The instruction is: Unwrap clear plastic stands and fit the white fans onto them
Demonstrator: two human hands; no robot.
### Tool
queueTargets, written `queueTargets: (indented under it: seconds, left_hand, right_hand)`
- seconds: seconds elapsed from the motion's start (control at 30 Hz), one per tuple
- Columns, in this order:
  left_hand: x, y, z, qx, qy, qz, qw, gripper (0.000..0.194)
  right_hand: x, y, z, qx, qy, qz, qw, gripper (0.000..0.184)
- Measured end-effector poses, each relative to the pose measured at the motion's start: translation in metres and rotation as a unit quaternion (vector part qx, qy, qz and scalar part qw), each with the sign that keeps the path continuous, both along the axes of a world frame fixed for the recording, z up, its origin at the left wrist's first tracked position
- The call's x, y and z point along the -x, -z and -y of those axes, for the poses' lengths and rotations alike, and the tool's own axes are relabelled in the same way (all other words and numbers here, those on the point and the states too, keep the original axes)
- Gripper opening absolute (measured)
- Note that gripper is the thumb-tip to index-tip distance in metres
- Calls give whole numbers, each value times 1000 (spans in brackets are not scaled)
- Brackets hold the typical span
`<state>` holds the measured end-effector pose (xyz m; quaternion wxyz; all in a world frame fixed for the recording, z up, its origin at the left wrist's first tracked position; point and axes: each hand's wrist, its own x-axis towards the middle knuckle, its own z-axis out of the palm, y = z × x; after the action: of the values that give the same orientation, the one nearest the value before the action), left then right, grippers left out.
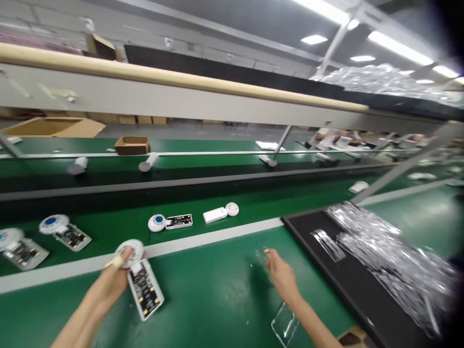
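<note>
Clr cover (285,325) nr blk tray (337,280), R hand (282,274) tight on clr pc (261,256), L hand (115,276) round device (145,289)

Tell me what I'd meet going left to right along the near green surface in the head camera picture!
First the left hand holding a white gadget, then the right hand with a blurry clear piece, then a black tray bearing a shiny clear plastic pile.
</note>
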<state>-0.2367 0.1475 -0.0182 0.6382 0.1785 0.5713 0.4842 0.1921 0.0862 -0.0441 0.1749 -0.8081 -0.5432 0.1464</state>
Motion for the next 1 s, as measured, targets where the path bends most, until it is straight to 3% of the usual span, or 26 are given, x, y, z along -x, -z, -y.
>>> queueTargets:
  seconds: [0.07,0.13,0.2,0.33,0.43,0.6,0.77,0.9,1.0]
  left_hand:
    - [-28,0,4,-4,-6,8,1000,40]
    - [-51,-1,4,2,7,-21,1000,46]
    - [-64,-2,7,4,26,-43,999,50]
    - [-70,-12,19,-23,45,-73,996,55]
    - [-67,-21,25,-32,33,-119,992,60]
    - [-61,-29,22,-16,27,-107,994,63]
    - [-62,-37,19,-32,13,-94,995,64]
    - [-64,-40,20,-44,-40,-81,995,54]
    - [-65,-28,18,-64,-71,-58,994,53]
  right_hand:
    - [52,-7,-8,2,-53,-51,997,41]
    - [111,-14,-9,5,-109,-94,990,33]
    - [164,-22,-8,-3,-186,-130,974,42]
    - [228,-31,-7,-8,-250,-101,963,35]
    - [244,-30,-8,-12,-243,-85,966,33]
    - [248,-29,-11,-1,-234,-174,957,36]
    - [259,-28,-18,-37,-235,-104,966,48]
    - [259,-8,-13,-115,-243,-56,961,47]
    - [253,13,-14,-121,-219,-115,962,47]
